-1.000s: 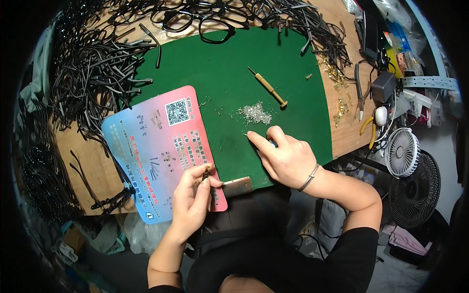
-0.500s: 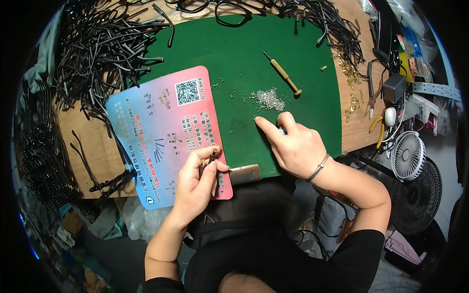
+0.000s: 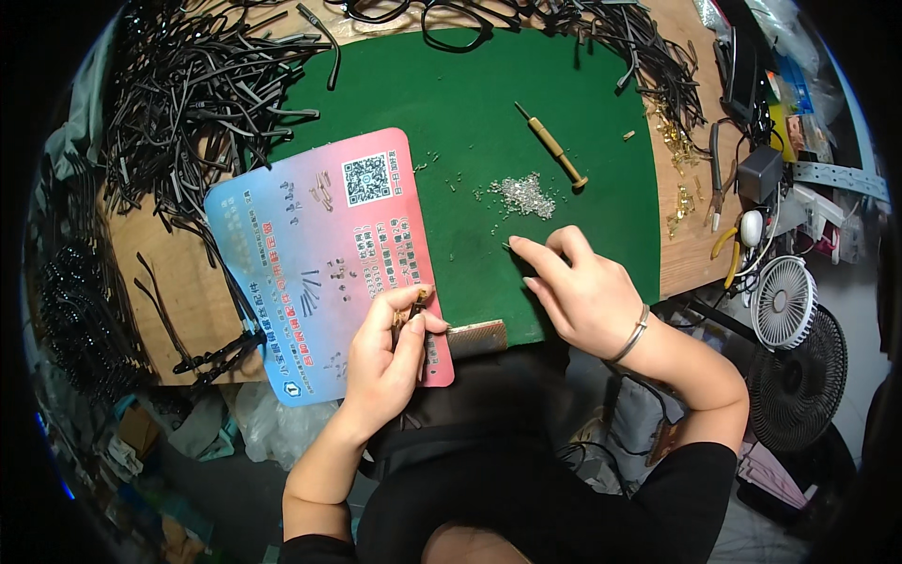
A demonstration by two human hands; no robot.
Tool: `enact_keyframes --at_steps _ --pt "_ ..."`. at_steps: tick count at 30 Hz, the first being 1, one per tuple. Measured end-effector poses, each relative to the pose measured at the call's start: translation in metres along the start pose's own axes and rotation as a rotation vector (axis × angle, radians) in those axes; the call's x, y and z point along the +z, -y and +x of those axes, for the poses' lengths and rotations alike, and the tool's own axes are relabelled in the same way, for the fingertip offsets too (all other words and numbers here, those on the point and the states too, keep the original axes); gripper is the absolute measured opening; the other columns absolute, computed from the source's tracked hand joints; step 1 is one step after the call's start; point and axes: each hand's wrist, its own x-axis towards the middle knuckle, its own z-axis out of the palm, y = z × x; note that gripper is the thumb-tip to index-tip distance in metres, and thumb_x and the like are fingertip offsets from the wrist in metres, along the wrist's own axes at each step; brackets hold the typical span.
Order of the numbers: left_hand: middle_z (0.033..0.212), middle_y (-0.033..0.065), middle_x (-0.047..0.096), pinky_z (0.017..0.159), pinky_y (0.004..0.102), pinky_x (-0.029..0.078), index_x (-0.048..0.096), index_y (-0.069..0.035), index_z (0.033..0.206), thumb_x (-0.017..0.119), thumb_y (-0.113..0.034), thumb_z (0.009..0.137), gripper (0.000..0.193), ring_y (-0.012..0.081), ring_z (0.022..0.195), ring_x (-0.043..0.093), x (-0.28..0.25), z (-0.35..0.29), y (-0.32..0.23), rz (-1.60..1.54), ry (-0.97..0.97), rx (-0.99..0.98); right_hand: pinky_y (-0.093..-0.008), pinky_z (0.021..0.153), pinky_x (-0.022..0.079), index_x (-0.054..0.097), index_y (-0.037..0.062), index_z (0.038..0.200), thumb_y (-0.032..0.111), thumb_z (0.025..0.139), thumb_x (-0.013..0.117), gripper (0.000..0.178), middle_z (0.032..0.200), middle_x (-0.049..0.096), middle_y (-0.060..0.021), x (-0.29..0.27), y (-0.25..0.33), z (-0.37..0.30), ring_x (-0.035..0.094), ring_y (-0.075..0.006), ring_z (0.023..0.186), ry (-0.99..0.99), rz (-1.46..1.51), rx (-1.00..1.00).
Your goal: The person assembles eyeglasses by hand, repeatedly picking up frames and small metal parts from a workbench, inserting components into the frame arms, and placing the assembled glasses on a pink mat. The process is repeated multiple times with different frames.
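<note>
My left hand [image 3: 390, 352] pinches a thin dark eyeglass temple arm with a small metal hinge end [image 3: 420, 303], held over the lower right corner of a pink and blue printed card [image 3: 310, 254]. My right hand [image 3: 573, 287] rests on the green mat [image 3: 451, 103], its index finger and thumb pressed down near a small part; whether it holds anything I cannot tell. A little heap of tiny silver screws [image 3: 524, 195] lies just beyond the right fingertips. A screwdriver with a wooden handle [image 3: 554, 148] lies past the heap.
Heaps of black temple arms [image 3: 188, 103] cover the table's left and far side. Black eyeglass frames [image 3: 460, 14] lie at the far edge. Pliers [image 3: 716, 174], brass hinge parts [image 3: 678, 141] and small fans [image 3: 783, 291] sit on the right. The wooden table edge [image 3: 207, 362] runs close to my body.
The view has shifted so the table sits lower in the picture. My right hand slid a little nearer the screw heap. The left hand keeps its grip on the temple arm.
</note>
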Motion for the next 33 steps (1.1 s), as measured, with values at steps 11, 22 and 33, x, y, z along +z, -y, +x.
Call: enact_keyframes --at_steps 11,22,33 --pt "0.086 0.0137 0.064 0.075 0.0288 0.049 0.049 0.004 0.112 0.042 0.007 0.085 0.028 0.0197 0.081 0.064 0.009 0.000 0.004 0.316 -0.066 0.199 -0.0323 0.050 0.048 0.058 0.0105 0.113 0.008 0.076 0.062 0.037 0.087 0.051 -0.0096 0.012 -0.002 0.008 0.059 -0.0224 0.061 -0.174 -0.157 0.018" --pt "0.087 0.0122 0.062 0.067 0.0250 0.049 0.048 0.004 0.113 0.041 0.005 0.088 0.026 0.0137 0.072 0.061 0.007 0.001 0.006 0.258 -0.031 0.181 -0.0315 0.050 0.049 0.056 0.0098 0.114 0.008 0.074 0.063 0.040 0.087 0.051 -0.0088 0.016 0.001 0.009 0.059 -0.0213 0.061 -0.179 -0.207 0.062" --pt "0.083 0.0066 0.060 0.042 0.0153 0.030 0.047 0.000 0.115 0.043 -0.004 0.093 0.023 0.0012 0.046 0.035 0.001 0.007 -0.004 -0.144 -0.019 -0.083 -0.0372 0.049 0.050 0.052 0.0125 0.114 0.010 0.080 0.055 0.034 0.085 0.050 -0.0120 0.006 0.008 0.016 0.058 -0.0287 0.057 -0.012 -0.069 0.026"
